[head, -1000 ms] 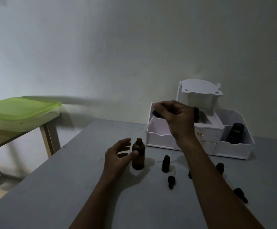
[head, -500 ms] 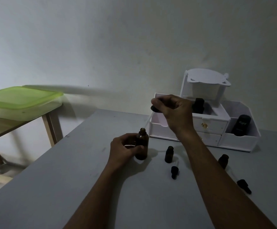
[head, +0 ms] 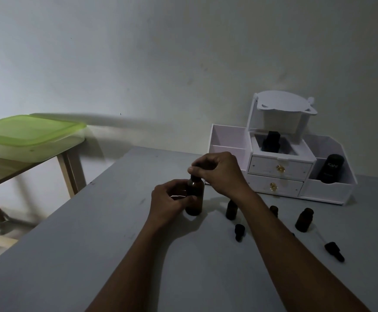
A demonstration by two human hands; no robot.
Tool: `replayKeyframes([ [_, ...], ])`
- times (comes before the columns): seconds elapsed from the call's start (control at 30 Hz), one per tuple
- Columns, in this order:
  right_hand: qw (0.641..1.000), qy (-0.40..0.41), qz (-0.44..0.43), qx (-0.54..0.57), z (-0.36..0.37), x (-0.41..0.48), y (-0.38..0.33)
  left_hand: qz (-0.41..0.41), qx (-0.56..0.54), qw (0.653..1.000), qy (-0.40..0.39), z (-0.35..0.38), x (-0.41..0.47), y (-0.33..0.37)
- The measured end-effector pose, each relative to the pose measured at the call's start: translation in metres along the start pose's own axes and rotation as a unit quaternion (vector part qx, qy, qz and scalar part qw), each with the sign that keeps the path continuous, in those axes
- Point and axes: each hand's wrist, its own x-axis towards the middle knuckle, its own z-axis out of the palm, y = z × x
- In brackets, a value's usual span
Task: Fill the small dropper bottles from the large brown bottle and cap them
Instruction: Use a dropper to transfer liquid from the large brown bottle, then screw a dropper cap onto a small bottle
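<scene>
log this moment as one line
left hand: grips large brown bottle | right hand: pinches dropper at its mouth | small bottles: uncapped, on table

Count: large brown bottle point(head: 194, 199), 1, in the grip. Held dropper cap point(head: 193, 177), 1, at its neck. Small dropper bottles point(head: 231, 209), 3, right of the grip, one partly behind the forearm. Loose dropper caps point(head: 239, 231), 2 visible, right of the grip and nearer. White organizer point(head: 330, 192), 1, beyond and right; dark containers point(head: 331, 168) in it, 2.

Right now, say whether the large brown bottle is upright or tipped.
Upright: the large brown bottle rests base-down on the table, left hand gripping it.
</scene>
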Motion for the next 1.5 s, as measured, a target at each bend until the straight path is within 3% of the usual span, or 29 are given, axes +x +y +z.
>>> replayKeyframes([
  [0.23,1.000,0.000,0.006,0.022,-0.012,-0.003,-0.007,0.016,0.012,1.000,0.006,-0.003,-0.001,0.001],
  [0.37,0.999,0.029,-0.019,0.011,-0.052,-0.016,-0.010,0.100,0.067,0.985,0.122,0.000,0.000,0.011],
  [0.5,0.992,-0.101,-0.012,-0.077,-0.078,-0.049,-0.004,0.189,0.085,0.960,0.190,0.012,-0.008,0.032],
  [0.63,0.938,-0.249,-0.001,-0.242,-0.077,-0.082,0.014,0.225,0.067,0.964,0.122,0.031,-0.020,0.048],
  [0.73,0.889,-0.306,-0.029,-0.338,-0.069,-0.098,0.026,0.142,0.053,0.988,0.004,0.048,-0.022,0.044],
  [0.87,0.870,-0.321,-0.083,-0.365,-0.062,-0.106,0.036,0.038,0.088,0.992,-0.080,0.066,-0.026,0.029],
  [0.93,0.877,-0.312,-0.096,-0.354,-0.066,-0.106,0.035,0.003,0.085,0.992,-0.090,0.072,-0.029,0.025],
  [1.03,0.932,-0.254,-0.050,-0.254,-0.084,-0.095,0.021,-0.058,0.056,0.993,-0.084,0.077,-0.028,0.023],
  [1.17,0.993,-0.075,-0.028,-0.083,-0.107,-0.069,0.010,-0.097,0.050,0.990,-0.086,0.080,-0.023,0.018],
  [1.3,0.999,0.050,0.010,-0.014,-0.099,-0.057,0.022,-0.093,0.073,0.989,-0.086,0.087,-0.022,0.017],
  [1.5,0.997,0.076,0.028,-0.017,-0.081,-0.057,0.040,-0.063,0.098,0.989,-0.086,0.092,-0.022,0.018],
])
